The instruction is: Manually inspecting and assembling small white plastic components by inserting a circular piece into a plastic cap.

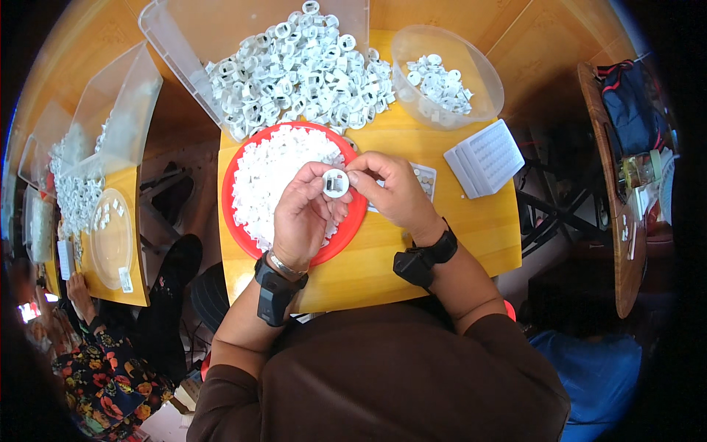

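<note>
In my left hand [303,214], a round white plastic part [336,191] with a dark rectangular cut-out is pinched between thumb and fingers, its face turned up. Close against its right edge, my right hand [394,190] has thumb and forefinger pressed together; whether a tiny piece sits between them is hidden. Beneath both hands stands a red basin [230,218] heaped with small white plastic pieces [258,177]. Partly covered by my right hand is a white tray [430,177] with small round items in it.
A large clear bin [177,51] spills many similar round white parts [302,74] onto the yellow table [471,236]. At the back right are a clear bowl [490,81] with more parts and stacked white trays [486,158]. Another person's hand [79,295] is at a left-hand table.
</note>
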`<control>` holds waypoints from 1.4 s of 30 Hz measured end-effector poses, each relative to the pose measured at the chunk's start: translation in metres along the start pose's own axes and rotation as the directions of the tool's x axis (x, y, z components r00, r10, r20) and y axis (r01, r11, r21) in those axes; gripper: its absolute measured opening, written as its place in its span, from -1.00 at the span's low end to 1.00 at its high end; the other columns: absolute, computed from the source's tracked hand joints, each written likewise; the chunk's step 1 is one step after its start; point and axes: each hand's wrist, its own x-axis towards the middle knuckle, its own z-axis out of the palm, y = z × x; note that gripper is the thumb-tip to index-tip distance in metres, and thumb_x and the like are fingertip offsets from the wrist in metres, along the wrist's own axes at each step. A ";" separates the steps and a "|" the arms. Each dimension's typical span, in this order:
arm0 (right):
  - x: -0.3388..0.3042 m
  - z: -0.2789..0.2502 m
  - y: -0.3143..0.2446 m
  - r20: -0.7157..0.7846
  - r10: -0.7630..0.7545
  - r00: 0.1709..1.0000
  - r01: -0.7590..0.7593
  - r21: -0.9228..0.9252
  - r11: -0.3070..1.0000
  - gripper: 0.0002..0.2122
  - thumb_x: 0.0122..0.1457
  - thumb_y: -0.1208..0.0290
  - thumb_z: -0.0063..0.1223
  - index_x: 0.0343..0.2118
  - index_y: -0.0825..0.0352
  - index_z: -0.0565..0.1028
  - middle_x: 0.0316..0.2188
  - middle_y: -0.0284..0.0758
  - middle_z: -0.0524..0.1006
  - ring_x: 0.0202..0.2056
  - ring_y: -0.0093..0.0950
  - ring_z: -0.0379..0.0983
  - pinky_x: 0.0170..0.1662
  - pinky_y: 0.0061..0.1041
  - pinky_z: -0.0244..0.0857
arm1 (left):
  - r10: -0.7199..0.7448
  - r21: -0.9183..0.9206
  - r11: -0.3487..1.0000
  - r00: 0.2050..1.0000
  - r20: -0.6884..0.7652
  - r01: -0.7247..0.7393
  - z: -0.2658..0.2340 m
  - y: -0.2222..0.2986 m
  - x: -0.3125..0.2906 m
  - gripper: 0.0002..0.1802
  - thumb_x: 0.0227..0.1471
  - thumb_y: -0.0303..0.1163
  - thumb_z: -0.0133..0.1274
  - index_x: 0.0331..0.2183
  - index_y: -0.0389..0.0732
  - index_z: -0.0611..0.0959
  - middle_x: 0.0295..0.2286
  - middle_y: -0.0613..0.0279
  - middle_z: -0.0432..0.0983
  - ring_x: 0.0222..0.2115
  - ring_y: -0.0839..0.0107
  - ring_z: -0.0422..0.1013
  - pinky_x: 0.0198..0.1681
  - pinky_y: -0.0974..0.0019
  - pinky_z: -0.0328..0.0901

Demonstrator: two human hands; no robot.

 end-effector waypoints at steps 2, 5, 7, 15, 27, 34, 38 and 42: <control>-0.001 0.002 -0.003 -0.080 -0.109 0.991 0.102 -0.091 0.991 -0.93 0.12 0.54 0.06 -0.38 0.43 0.51 -0.49 -0.32 0.54 -0.47 -0.59 0.44 -0.37 -0.59 0.31 | 0.002 0.001 1.000 1.000 -0.006 -0.002 0.000 0.001 0.001 -0.76 0.15 -0.33 -0.13 -0.21 -0.29 0.45 -0.42 0.07 0.54 -0.52 0.45 0.44 -0.43 0.46 0.35; -0.003 0.005 -0.008 -0.136 -0.337 0.932 0.292 -0.273 0.917 -0.95 0.08 0.54 0.09 -0.41 0.39 0.50 -0.50 -0.29 0.51 -0.48 -0.44 0.45 -0.39 -0.51 0.32 | -0.001 -0.009 1.000 0.999 -0.042 0.001 0.002 0.000 0.000 -0.77 0.16 -0.35 -0.14 -0.20 -0.29 0.44 -0.41 0.08 0.53 -0.51 0.45 0.44 -0.42 0.45 0.35; -0.003 0.007 -0.010 -0.115 -0.445 0.888 0.382 -0.357 0.853 -0.95 0.05 0.54 0.11 -0.42 0.37 0.49 -0.50 -0.29 0.49 -0.47 -0.36 0.45 -0.40 -0.46 0.32 | -0.008 -0.020 1.000 0.998 -0.068 0.007 0.003 -0.001 0.000 -0.78 0.16 -0.36 -0.14 -0.20 -0.29 0.44 -0.40 0.10 0.52 -0.50 0.45 0.44 -0.41 0.45 0.34; -0.002 0.011 -0.011 -0.008 -0.613 0.790 0.456 -0.662 0.595 -0.89 -0.05 0.55 0.17 -0.46 0.29 0.46 -0.55 -0.30 0.42 -0.50 -0.31 0.38 -0.44 -0.38 0.27 | 0.014 0.085 0.996 0.993 -0.116 -0.004 0.007 -0.002 -0.001 -0.81 0.16 -0.39 -0.13 -0.22 -0.27 0.45 -0.44 0.22 0.48 -0.52 0.53 0.40 -0.42 0.48 0.32; -0.001 0.004 -0.004 -0.045 0.001 0.999 0.001 0.052 0.999 -0.90 0.06 0.55 0.16 -0.48 0.36 0.43 -0.55 -0.42 0.49 -0.52 -0.65 0.41 -0.42 -0.63 0.30 | -0.012 0.197 0.980 0.996 -0.090 0.030 0.004 -0.002 -0.002 -0.85 0.14 -0.44 -0.12 -0.23 -0.23 0.48 -0.44 0.25 0.50 -0.54 0.58 0.39 -0.45 0.54 0.28; 0.001 0.000 0.001 0.028 0.103 0.994 -0.107 0.286 0.952 -0.93 0.13 0.52 0.12 -0.44 0.36 0.47 -0.51 -0.49 0.50 -0.48 -0.75 0.38 -0.42 -0.67 0.29 | -0.015 0.176 0.984 0.995 -0.102 0.032 0.004 -0.002 0.000 -0.84 0.15 -0.43 -0.13 -0.24 -0.25 0.49 -0.46 0.25 0.50 -0.54 0.56 0.40 -0.44 0.53 0.28; 0.001 -0.024 -0.006 -0.168 0.047 0.985 -0.041 0.037 0.998 -0.89 0.13 0.47 0.13 -0.44 0.39 0.49 -0.52 -0.43 0.51 -0.50 -0.72 0.39 -0.43 -0.64 0.28 | -0.043 0.129 0.990 0.989 -0.139 0.062 0.001 0.001 0.000 -0.84 0.16 -0.41 -0.14 -0.24 -0.26 0.47 -0.46 0.18 0.53 -0.53 0.52 0.41 -0.44 0.50 0.29; 0.001 -0.045 -0.007 -0.327 -0.117 0.938 -0.064 -0.494 0.867 -0.89 0.05 0.43 0.14 -0.48 0.36 0.50 -0.56 -0.24 0.52 -0.51 -0.38 0.45 -0.41 -0.43 0.31 | -0.030 0.108 0.993 0.988 -0.153 0.047 -0.002 0.001 0.001 -0.83 0.18 -0.38 -0.15 -0.23 -0.26 0.45 -0.45 0.15 0.53 -0.52 0.49 0.41 -0.43 0.49 0.29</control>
